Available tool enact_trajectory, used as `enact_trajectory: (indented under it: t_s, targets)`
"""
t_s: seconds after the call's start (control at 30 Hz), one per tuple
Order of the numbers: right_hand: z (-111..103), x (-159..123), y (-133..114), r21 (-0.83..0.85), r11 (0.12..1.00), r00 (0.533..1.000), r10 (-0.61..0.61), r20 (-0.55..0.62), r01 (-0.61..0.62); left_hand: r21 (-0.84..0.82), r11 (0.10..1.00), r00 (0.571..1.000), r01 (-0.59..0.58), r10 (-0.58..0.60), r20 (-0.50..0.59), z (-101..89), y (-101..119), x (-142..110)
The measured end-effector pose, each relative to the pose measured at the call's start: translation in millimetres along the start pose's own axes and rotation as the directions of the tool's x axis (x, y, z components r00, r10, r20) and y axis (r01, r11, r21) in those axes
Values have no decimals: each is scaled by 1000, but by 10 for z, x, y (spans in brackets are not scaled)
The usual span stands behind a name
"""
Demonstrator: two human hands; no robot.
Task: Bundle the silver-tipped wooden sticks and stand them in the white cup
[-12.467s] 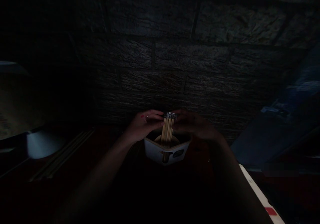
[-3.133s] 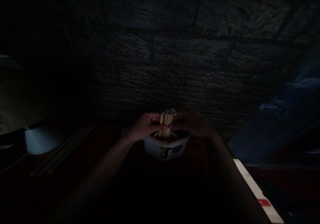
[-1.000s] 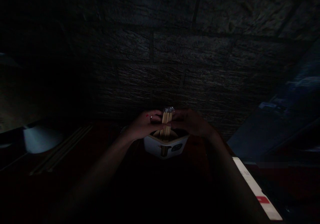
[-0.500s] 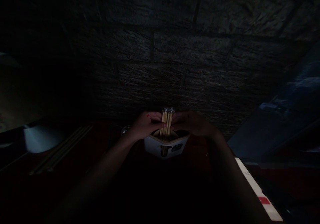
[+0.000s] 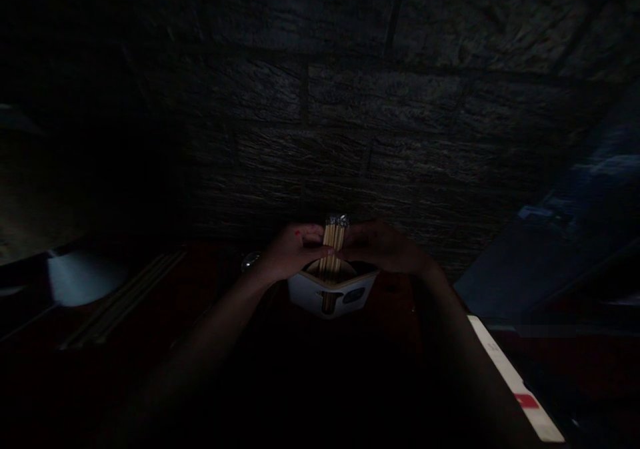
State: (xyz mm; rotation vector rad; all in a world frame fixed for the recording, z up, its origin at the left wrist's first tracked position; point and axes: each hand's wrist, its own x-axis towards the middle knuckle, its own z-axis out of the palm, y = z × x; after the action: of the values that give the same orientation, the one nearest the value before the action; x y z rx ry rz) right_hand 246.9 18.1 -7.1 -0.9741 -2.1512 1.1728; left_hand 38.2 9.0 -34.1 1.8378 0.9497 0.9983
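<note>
A bundle of light wooden chopsticks (image 5: 333, 239) with silvery tops stands upright at the centre, lower ends down inside a white holder (image 5: 305, 294). From the left, my left hand (image 5: 295, 249) grips the bundle, its thumb across the front and fingers behind. My right hand (image 5: 383, 245) closes on the same bundle from the other side, thumb and fingers pressed against it. The holder has an angled front with a dark cutout and a dark oval mark; sticks show through the cutout. Dim light hides some of the fingertips.
A rough stone-block wall (image 5: 335, 95) rises behind the holder. Several long thin sticks (image 5: 125, 299) lie on the dark red table at left, beside a pale cone-like object (image 5: 83, 279). A small shiny round item (image 5: 250, 261) sits near my left wrist. At right lies a white strip with a red mark (image 5: 505, 362).
The chopsticks, parted into two clusters before, now stand together as one tighter bundle. My right hand has shifted slightly left; my left hand has barely moved.
</note>
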Motion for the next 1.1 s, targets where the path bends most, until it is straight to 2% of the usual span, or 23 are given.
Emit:
enact_trajectory:
  t_s: [0.3, 0.87, 1.1]
  targets:
    - [18, 6, -19, -23, 1000, 999, 13, -43, -14, 36, 999, 999, -20, 21, -31, 0, -27, 6]
    - [7, 12, 3, 40, 996, 997, 73, -1, -73, 13, 1000, 999, 8, -9, 42, -28, -35, 9]
    - [19, 0, -29, 4, 1000, 998, 21, -51, -21, 58, 998, 999, 3, -5, 35, -31, -28, 3]
